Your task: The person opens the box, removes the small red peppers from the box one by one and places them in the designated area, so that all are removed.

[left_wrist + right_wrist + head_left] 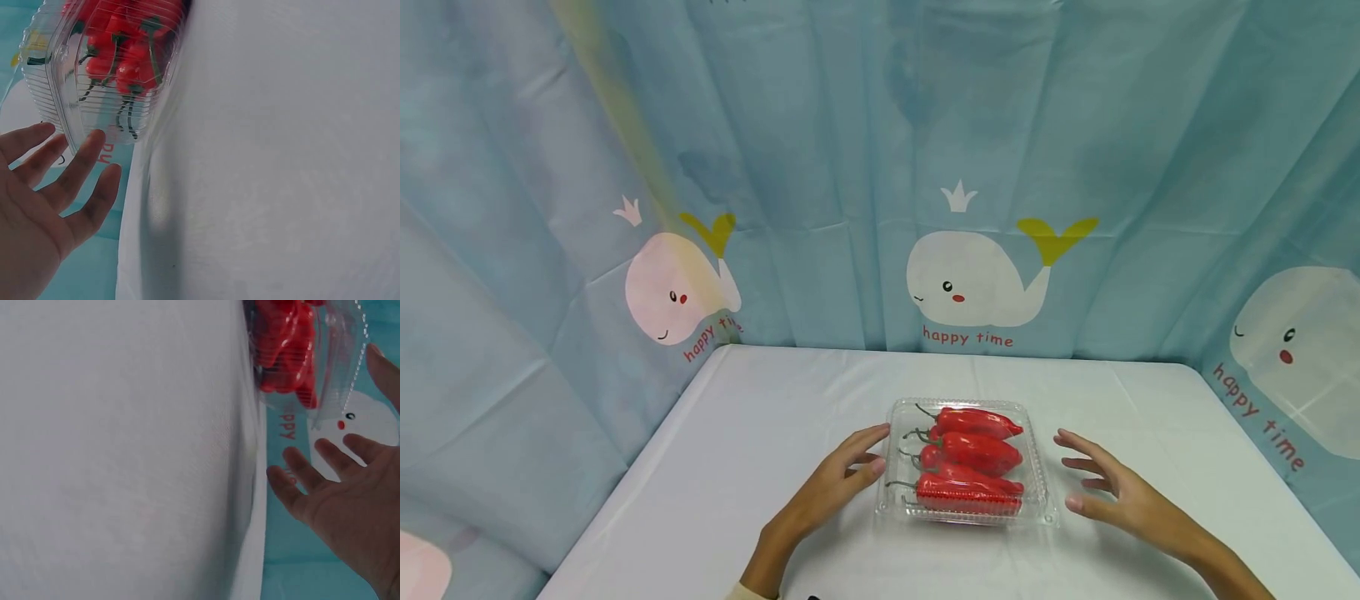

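Observation:
A clear plastic clamshell box (1040, 467) with a ridged rim sits on the white table. Inside it lie several red peppers (977, 452), their green stems pointing left. My left hand (835, 479) is at the box's left side, fingertips right at the rim, fingers spread and loosely bent. On the other side my right hand (1123, 492) hovers a short gap away from the box, palm turned toward it and fingers relaxed. The left wrist view shows the stem ends of the peppers (134, 72) through the box wall. Neither hand grips anything.
The white table (752, 433) reaches back to a light blue curtain (850, 167) printed with white whales and the words "happy time". The curtain also hangs along the table's left and right sides.

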Available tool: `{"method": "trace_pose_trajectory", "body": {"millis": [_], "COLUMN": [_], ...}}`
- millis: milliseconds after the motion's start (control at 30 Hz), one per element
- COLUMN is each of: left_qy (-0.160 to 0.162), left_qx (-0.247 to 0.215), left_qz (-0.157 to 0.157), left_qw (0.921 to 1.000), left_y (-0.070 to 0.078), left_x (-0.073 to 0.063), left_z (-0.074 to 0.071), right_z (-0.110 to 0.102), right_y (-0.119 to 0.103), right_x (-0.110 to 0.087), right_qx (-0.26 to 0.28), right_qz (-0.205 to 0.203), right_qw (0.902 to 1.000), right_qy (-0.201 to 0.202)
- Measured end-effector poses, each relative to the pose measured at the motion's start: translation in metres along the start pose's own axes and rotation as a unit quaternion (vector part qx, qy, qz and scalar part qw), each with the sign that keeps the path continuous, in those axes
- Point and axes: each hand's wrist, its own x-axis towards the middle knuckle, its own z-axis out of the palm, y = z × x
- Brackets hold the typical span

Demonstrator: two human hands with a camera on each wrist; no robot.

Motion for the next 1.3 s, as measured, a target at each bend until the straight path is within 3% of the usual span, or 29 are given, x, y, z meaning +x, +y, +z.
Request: {"method": "trace_pose_trajectory", "body": {"millis": [267, 500, 767, 967, 1100, 1300], "left_qy": [-0.011, -0.034, -0.039, -0.043, -0.044, -0.034], "left_qx": [-0.003, -0.009, -0.015, -0.016, -0.014, -0.008], "left_qz": [0.002, 0.015, -0.005, -0.004, 0.003, 0.0], "left_qw": [0.9999, 0.9993, 0.9991, 0.999, 0.9989, 0.9994], "left_y": [-0.001, -0.001, -0.003, -0.003, -0.002, -0.002], "left_x": [-0.005, -0.01, -0.011, -0.012, -0.011, -0.011], "left_z": [0.001, 0.0, 0.001, 0.001, 0.001, 0.002], "right_z": [0.005, 0.008, 0.011, 0.012, 0.013, 0.016], "right_y": [-0.007, -0.009, -0.006, -0.006, -0.008, -0.007], "right_x": [-0.003, -0.004, -0.005, -0.005, -0.005, -0.006], "right_qx": [0.052, 0.062, 0.08, 0.1, 0.099, 0.075], "right_qz": [0.051, 0.083, 0.059, 0.033, 0.02, -0.03], "right_qw": [0.9965, 0.9925, 0.9927, 0.9917, 0.993, 0.9962], "right_qy": [-0.04, -0.065, -0.068, -0.074, -0.061, -0.033]}}
